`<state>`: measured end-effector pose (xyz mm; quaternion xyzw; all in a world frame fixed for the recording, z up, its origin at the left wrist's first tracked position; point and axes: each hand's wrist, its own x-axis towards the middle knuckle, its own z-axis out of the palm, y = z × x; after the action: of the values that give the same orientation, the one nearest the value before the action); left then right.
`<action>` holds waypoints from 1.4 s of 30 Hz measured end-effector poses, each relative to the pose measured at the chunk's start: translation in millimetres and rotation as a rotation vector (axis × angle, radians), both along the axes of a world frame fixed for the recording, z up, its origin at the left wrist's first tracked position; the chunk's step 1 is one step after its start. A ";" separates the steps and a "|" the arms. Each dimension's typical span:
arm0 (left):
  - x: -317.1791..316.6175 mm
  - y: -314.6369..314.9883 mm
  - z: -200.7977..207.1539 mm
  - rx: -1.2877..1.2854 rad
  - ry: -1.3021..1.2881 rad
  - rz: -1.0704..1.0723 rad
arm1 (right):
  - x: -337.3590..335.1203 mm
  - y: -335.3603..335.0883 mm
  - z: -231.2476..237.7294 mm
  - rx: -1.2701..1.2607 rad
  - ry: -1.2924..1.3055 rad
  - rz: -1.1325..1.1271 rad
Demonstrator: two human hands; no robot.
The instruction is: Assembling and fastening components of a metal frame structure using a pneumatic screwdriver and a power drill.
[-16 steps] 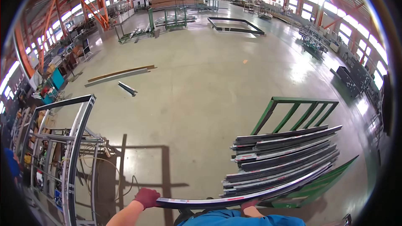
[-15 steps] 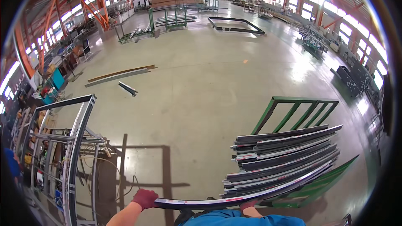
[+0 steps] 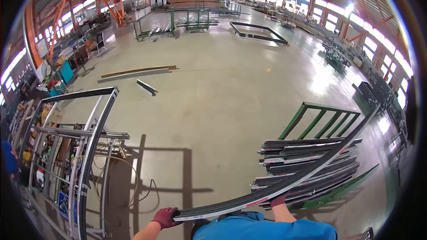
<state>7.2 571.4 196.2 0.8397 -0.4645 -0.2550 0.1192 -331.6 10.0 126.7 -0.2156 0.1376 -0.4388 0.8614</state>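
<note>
My left hand (image 3: 165,218), in a dark red glove, is closed on the left end of a long dark metal profile (image 3: 231,205) with a pale, labelled side. My right hand (image 3: 279,199), gloved alike, grips the same profile from below, part way along; its fingers are partly hidden. The profile runs across in front of my body and slants up to the right. Its far end passes over a stack of similar profiles (image 3: 278,169), which rests on a green metal rack (image 3: 331,108) at my right.
On the left stands an upright metal frame (image 3: 100,118) with cables and tools around it. A blue-clad person (image 3: 9,160) shows at the left rim. Long bars (image 3: 138,74) and a short profile (image 3: 147,87) lie on the floor ahead. A dark rectangular frame (image 3: 260,33) lies farther off.
The profile's right end has risen and swung away from me, over the stack. Both hands keep their hold, and my right hand has come higher and farther right. The view has shifted slightly.
</note>
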 end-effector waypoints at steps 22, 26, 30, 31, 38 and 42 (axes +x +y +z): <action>-266.7 219.2 -16.6 -0.201 -0.104 1.026 | 344.6 260.2 121.3 0.084 0.113 1.008; -330.2 203.9 -6.7 -0.136 -0.153 1.210 | 399.0 323.7 113.8 0.256 0.139 1.274; -386.7 165.6 -3.9 0.051 -0.266 1.433 | 451.8 383.2 63.3 0.254 0.155 1.463; -400.3 149.3 3.1 0.096 -0.318 1.519 | 457.5 409.8 70.7 0.278 0.297 1.494; -421.9 40.3 50.7 -0.061 -0.167 1.917 | 501.1 510.6 80.6 0.462 0.411 1.836; -345.4 -12.0 153.0 0.087 0.198 2.101 | 515.9 557.7 84.3 0.372 0.504 1.968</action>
<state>-338.3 559.4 349.2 0.7989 0.5173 -0.1075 0.2874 184.3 567.7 211.0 -0.1819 0.1424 0.5462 0.8051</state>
